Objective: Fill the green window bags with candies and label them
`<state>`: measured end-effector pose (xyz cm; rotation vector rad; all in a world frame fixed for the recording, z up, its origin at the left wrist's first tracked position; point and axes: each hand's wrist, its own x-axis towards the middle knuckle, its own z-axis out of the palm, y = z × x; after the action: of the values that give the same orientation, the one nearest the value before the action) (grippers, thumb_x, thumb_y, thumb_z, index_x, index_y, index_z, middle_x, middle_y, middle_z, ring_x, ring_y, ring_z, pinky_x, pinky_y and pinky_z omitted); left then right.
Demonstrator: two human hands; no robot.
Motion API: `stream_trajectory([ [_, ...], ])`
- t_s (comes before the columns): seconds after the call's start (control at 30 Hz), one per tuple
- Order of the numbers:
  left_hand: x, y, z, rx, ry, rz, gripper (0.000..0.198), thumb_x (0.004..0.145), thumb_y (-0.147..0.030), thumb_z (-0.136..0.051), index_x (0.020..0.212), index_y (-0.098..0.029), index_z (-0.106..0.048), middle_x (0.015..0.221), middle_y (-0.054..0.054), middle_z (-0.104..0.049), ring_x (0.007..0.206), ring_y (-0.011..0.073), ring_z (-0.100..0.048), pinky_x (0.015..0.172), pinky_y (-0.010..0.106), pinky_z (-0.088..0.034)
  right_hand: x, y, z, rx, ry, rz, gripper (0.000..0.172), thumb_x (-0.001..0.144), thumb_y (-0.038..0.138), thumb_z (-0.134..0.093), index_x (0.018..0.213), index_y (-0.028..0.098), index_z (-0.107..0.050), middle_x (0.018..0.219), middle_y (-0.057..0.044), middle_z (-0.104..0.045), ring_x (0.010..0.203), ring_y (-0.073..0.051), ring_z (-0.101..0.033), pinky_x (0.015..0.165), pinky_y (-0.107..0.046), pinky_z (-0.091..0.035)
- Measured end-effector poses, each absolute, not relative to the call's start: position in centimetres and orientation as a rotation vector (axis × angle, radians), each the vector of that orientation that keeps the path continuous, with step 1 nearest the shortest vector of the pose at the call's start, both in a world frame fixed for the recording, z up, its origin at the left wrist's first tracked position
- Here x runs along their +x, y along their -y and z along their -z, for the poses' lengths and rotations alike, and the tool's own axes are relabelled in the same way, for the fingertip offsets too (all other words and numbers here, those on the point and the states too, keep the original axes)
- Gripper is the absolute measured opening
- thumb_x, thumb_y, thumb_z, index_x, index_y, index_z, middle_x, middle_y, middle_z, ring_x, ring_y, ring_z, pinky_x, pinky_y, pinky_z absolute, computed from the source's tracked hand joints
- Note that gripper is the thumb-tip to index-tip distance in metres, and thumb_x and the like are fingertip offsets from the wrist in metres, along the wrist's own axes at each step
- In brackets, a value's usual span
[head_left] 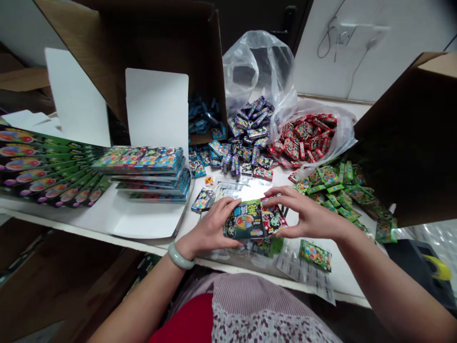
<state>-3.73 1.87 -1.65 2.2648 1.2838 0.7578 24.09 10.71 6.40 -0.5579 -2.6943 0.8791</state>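
Note:
My left hand (210, 227), with a pale jade bangle at the wrist, grips the left edge of a small bundle of candy boxes (254, 220) just above the table's near edge. My right hand (307, 215) closes on the bundle's right side, fingers curled over a red box. The bundle shows a green box on the left and a red one on the right. Under the hands lie a clear plastic wrapper (303, 269) and a loose green box (315, 254).
Heaps of small boxes lie beyond: blue (246, 138), red in a clear bag (307, 136), green (339, 188). Stacked flat trays (150, 166) and green display cards (46, 171) sit left. Open cardboard cartons stand at back (150, 43) and right (414, 143).

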Motion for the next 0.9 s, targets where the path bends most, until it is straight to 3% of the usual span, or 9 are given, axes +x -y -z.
stream_trajectory([
  [0.1, -3.6, -2.0, 1.7, 2.221, -1.28, -0.778, 0.104, 0.064, -0.049, -0.081, 0.147, -0.022, -0.025, 0.134, 0.015, -0.041, 0.125, 0.0349, -0.043, 0.105, 0.052, -0.04, 23.2, -10.8, -5.8, -0.592, 2.689, -0.756, 0.059, 0.076, 0.047, -0.073, 0.127, 0.026, -0.053, 0.132, -0.012, -0.051, 0.126, -0.028, -0.045, 0.105, -0.049, -0.04],
  [0.27, -3.6, -2.1, 1.8, 2.183, -1.365, -0.799, 0.1, 0.064, -0.044, -0.08, 0.146, -0.023, -0.027, 0.132, 0.014, -0.043, 0.124, 0.034, -0.044, 0.105, 0.051, -0.04, 21.8, -10.6, -3.1, -0.676, 2.501, -0.826, 0.094, 0.067, 0.06, -0.074, 0.143, 0.026, -0.031, 0.143, -0.016, -0.041, 0.132, -0.031, -0.042, 0.107, -0.05, -0.04],
  [0.37, -4.0, -2.2, 2.0, 2.149, -1.507, -0.81, 0.098, 0.066, -0.042, -0.08, 0.145, -0.023, -0.027, 0.133, 0.014, -0.042, 0.124, 0.0344, -0.043, 0.105, 0.053, -0.039, 21.2, -9.4, -1.9, -0.836, 2.345, -0.689, 0.066, 0.082, 0.049, -0.066, 0.137, 0.025, -0.038, 0.132, -0.015, -0.053, 0.129, -0.03, -0.045, 0.107, -0.053, -0.038],
  [0.47, -4.2, -2.4, 2.2, 2.165, -1.528, -0.794, 0.097, 0.066, -0.041, -0.08, 0.146, -0.023, -0.026, 0.135, 0.014, -0.041, 0.126, 0.0348, -0.042, 0.107, 0.054, -0.038, 20.6, -8.4, -1.3, -0.805, 2.455, -0.651, 0.039, 0.093, 0.032, -0.055, 0.131, 0.026, -0.047, 0.124, -0.01, -0.063, 0.133, -0.029, -0.042, 0.111, -0.061, -0.026],
  [0.57, -4.2, -2.7, 2.1, 2.174, -1.508, -0.772, 0.098, 0.065, -0.039, -0.08, 0.146, -0.023, -0.026, 0.134, 0.014, -0.042, 0.126, 0.0347, -0.043, 0.106, 0.053, -0.039, 20.3, -10.1, -0.8, -0.742, 2.507, -0.773, 0.032, 0.096, 0.032, -0.047, 0.127, 0.024, -0.053, 0.124, -0.008, -0.065, 0.13, -0.025, -0.047, 0.112, -0.055, -0.027],
  [0.63, -4.2, -2.8, 2.1, 2.151, -1.524, -0.781, 0.097, 0.066, -0.038, -0.08, 0.146, -0.024, -0.026, 0.133, 0.014, -0.043, 0.125, 0.0345, -0.044, 0.106, 0.053, -0.04, 20.2, -13.5, -0.2, -0.98, 2.395, -0.783, 0.029, 0.098, 0.032, -0.042, 0.119, 0.021, -0.058, 0.115, -0.008, -0.069, 0.115, -0.02, -0.059, 0.105, -0.042, -0.041],
  [0.7, -4.3, -2.8, 2.0, 2.135, -1.538, -0.788, 0.096, 0.068, -0.037, -0.079, 0.146, -0.026, -0.025, 0.134, 0.014, -0.042, 0.125, 0.0349, -0.044, 0.105, 0.055, -0.041, 19.9, -17.9, 0.5, -1.452, 2.261, -0.618, 0.028, 0.097, 0.031, -0.043, 0.116, 0.018, -0.059, 0.116, -0.01, -0.067, 0.111, -0.019, -0.061, 0.098, -0.034, -0.044],
  [0.77, -4.4, -2.7, 2.0, 2.14, -1.529, -0.785, 0.098, 0.068, -0.037, -0.079, 0.147, -0.027, -0.022, 0.136, 0.014, -0.041, 0.126, 0.0356, -0.043, 0.105, 0.056, -0.041, 19.3, -22.0, 1.2, -1.606, 2.22, -0.544, 0.032, 0.09, 0.03, -0.056, 0.117, 0.014, -0.059, 0.123, -0.017, -0.062, 0.12, -0.026, -0.054, 0.102, -0.04, -0.039],
  [0.9, -4.4, -2.3, 2.1, 2.156, -1.514, -0.78, 0.103, 0.068, -0.038, -0.079, 0.149, -0.03, -0.017, 0.137, 0.014, -0.039, 0.126, 0.0366, -0.043, 0.103, 0.059, -0.042, 17.4, -26.9, 2.8, -1.799, 2.142, -0.537, 0.04, 0.081, 0.036, -0.068, 0.111, 0.011, -0.061, 0.118, -0.022, -0.063, 0.113, -0.033, -0.058, 0.095, -0.044, -0.041],
])
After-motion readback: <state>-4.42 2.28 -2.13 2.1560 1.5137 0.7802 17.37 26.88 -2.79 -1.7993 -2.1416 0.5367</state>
